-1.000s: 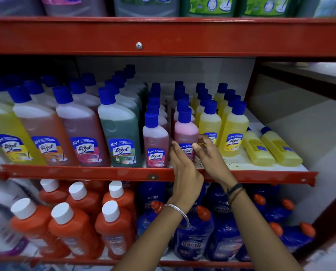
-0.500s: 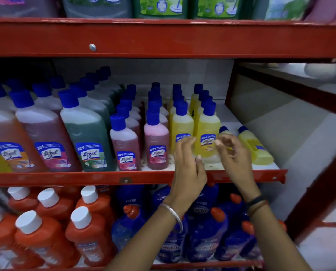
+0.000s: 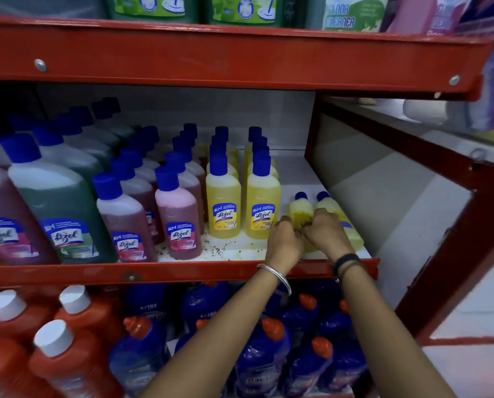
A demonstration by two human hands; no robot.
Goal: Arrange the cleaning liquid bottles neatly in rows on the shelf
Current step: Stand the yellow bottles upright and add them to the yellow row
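Most bottles (image 3: 223, 196) stand in rows; two fallen yellow bottles (image 3: 299, 209) at 3 o'clock are gripped by closed fingers (image 3: 316, 218), still unplaced.

Premises: retail shop — cleaning-products aisle.
Fixture: red metal shelving (image 3: 240, 61), several tiers.
Stock: many identical labelled bottles — yellow bottles (image 3: 241, 202) in files, orange bottles (image 3: 68, 354) below.
Top tier: floor-cleaner containers (image 3: 352, 12) with printed labels.
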